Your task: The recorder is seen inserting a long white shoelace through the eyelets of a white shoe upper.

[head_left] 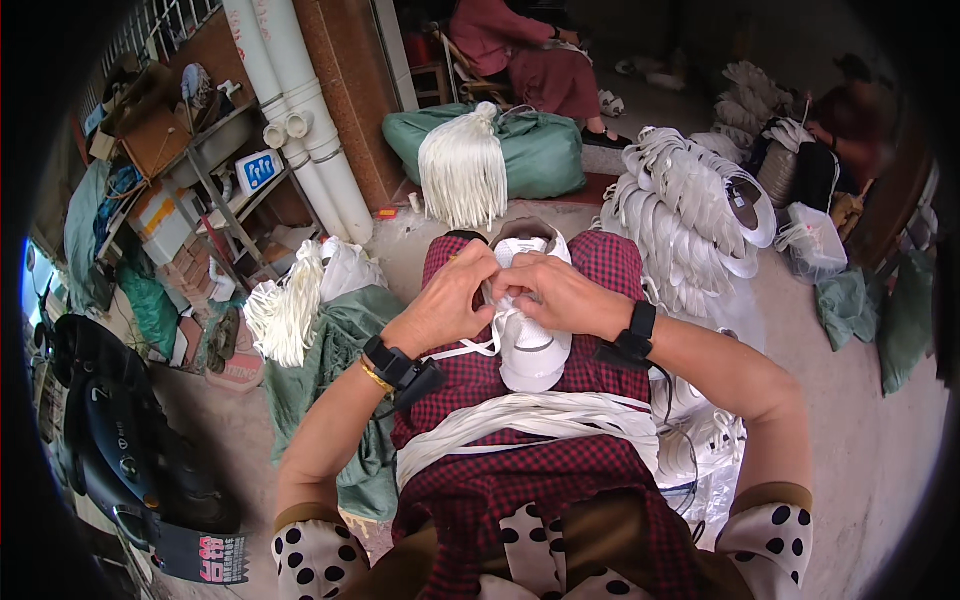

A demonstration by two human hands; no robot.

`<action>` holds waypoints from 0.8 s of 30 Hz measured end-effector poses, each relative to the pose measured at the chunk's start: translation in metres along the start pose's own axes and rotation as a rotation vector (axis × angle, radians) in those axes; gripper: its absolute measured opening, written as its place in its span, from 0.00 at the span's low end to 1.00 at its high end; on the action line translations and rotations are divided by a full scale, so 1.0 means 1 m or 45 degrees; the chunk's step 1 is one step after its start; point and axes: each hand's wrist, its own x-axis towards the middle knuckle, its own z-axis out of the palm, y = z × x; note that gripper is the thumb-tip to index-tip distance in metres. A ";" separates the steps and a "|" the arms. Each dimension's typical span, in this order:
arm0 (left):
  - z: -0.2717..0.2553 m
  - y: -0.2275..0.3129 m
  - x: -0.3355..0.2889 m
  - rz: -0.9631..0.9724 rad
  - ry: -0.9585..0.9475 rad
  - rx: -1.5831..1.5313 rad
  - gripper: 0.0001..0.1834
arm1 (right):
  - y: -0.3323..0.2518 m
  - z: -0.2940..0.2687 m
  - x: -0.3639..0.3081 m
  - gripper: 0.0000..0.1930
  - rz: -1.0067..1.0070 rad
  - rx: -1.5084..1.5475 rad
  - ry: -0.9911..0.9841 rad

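Observation:
A white shoe (533, 352) rests on my lap, toe toward me, on a red and black checked apron (600, 350). My left hand (450, 298) is closed at the shoe's left side, its fingertips pinching a white shoelace (465, 349) whose loose end trails left across the apron. My right hand (560, 295) lies over the upper of the shoe, fingers bent and pressed together at the lacing; the lace appears to run between them. Their fingertips almost meet. A bundle of white laces (530, 420) lies across my lap, nearer my body.
White shoe uppers (690, 215) are piled at the right. Lace bunches hang over a green sack (550, 150) ahead and a green cloth (340, 350) at left. A dark scooter (130, 440) stands far left, below a cluttered shelf (240, 200). A person in red (520, 50) sits beyond.

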 end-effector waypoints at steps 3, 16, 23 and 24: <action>-0.003 -0.003 -0.006 0.042 -0.023 -0.070 0.17 | 0.001 -0.001 0.002 0.07 0.133 0.121 -0.053; -0.001 -0.014 -0.005 0.159 -0.029 -0.083 0.15 | 0.001 -0.013 0.021 0.11 0.183 -0.108 -0.477; 0.005 -0.014 -0.007 0.131 0.094 -0.088 0.14 | 0.007 -0.008 0.024 0.13 0.407 0.103 -0.436; 0.005 -0.014 -0.007 0.146 0.085 -0.108 0.14 | 0.009 -0.007 0.022 0.12 0.274 0.034 -0.400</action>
